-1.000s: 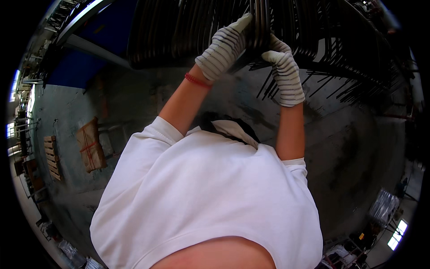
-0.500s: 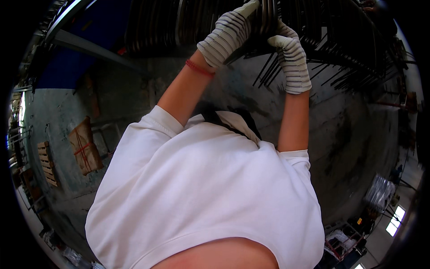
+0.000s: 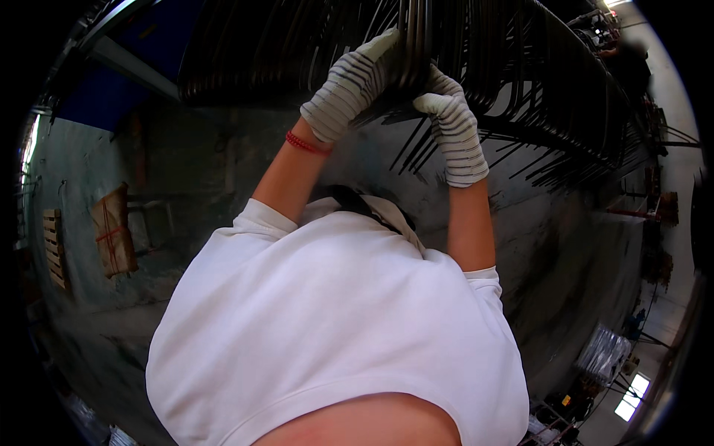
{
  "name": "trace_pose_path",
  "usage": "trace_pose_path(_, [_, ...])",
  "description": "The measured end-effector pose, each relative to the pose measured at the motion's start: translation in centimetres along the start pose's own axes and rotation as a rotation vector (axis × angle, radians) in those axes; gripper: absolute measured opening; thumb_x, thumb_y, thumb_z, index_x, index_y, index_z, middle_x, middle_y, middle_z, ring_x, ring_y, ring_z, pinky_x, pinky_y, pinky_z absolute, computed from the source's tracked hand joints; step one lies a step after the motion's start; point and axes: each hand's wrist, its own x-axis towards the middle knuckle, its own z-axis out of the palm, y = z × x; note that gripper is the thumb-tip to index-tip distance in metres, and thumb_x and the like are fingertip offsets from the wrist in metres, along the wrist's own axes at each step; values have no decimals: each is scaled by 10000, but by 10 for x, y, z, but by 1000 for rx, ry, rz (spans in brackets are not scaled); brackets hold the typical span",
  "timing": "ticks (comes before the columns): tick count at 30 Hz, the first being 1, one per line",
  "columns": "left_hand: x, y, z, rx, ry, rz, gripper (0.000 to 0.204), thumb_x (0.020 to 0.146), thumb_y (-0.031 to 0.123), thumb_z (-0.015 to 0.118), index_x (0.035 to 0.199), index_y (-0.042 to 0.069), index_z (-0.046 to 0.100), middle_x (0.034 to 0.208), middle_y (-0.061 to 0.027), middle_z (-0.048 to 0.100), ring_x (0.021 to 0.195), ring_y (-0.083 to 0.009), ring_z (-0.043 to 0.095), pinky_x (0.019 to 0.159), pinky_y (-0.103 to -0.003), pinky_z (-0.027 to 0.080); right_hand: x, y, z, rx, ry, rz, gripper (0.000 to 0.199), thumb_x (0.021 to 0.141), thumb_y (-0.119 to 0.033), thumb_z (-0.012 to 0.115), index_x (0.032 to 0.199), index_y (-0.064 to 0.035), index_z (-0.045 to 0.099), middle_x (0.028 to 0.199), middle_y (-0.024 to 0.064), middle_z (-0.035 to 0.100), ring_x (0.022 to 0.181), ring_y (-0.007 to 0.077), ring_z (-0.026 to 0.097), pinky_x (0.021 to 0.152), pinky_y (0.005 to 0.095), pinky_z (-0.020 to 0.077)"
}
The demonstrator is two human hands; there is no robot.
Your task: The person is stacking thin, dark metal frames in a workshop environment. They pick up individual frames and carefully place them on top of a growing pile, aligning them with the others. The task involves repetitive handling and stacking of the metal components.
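Observation:
Dark metal tubes with rounded bends [image 3: 415, 52] hang side by side in a dense row at the top. My left hand [image 3: 349, 88], in a white glove with dark stripes, is closed against the left side of a few shinier tubes. Its thumb points up along them, and its other fingers are mostly hidden. On the right of the same tubes, my right hand [image 3: 455, 130], gloved alike, is curled at their lower bends. Its thumb and forefinger show, while the remaining fingertips are out of sight behind the metal.
Thin dark rod ends [image 3: 550, 152] stick out below the row on the right. A blue panel [image 3: 85, 100] and a grey metal beam [image 3: 137, 67] stand at upper left. On the floor at left lie a brown tied bundle [image 3: 113, 230] and a wooden pallet [image 3: 54, 249].
Both hands sit lower and slightly further left in the picture, still at the tubes. The surroundings have shifted too, and more of the tube row now shows.

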Motion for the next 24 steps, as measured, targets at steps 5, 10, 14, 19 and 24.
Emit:
trace_pose_path(5, [2,-4,-23,235,137,-94,359,974,283,472,1216,32,554,1133,-95,619,1090,-162,570,968,-267,443,0,-2,16,69,-65,40,448,759,63,575,1200,-15,559,1071,53,649,938,114,623,836,226,512])
trace_pose_path(10, [-13,6,-12,94,164,-2,358,944,218,519,1240,17,531,1157,-74,605,1079,-148,573,945,-255,457,-1,-11,16,36,-212,-2,495,693,63,543,1177,-29,584,1066,51,646,943,121,615,856,235,504])
trace_pose_path(14, [-16,30,24,147,286,-6,431,887,128,620,1284,14,495,1212,-65,573,1090,-134,548,959,-243,430,-8,-17,20,273,-255,71,569,626,45,516,1186,-30,584,1053,49,645,959,125,608,861,247,501])
trace_pose_path(19, [-18,51,63,420,308,96,397,891,233,624,1238,49,563,1112,-59,638,981,-118,607,931,-263,453,-3,10,29,267,-230,84,686,643,-25,628,1310,-20,469,1166,65,592,1062,175,574,929,293,481])
trace_pose_path(24, [-14,56,72,268,269,-73,427,854,282,661,1204,49,584,1071,-60,632,981,-128,593,903,-265,453,1,28,35,434,-340,71,909,634,-32,725,1434,-33,293,1377,127,441,1313,230,386,1097,337,315])
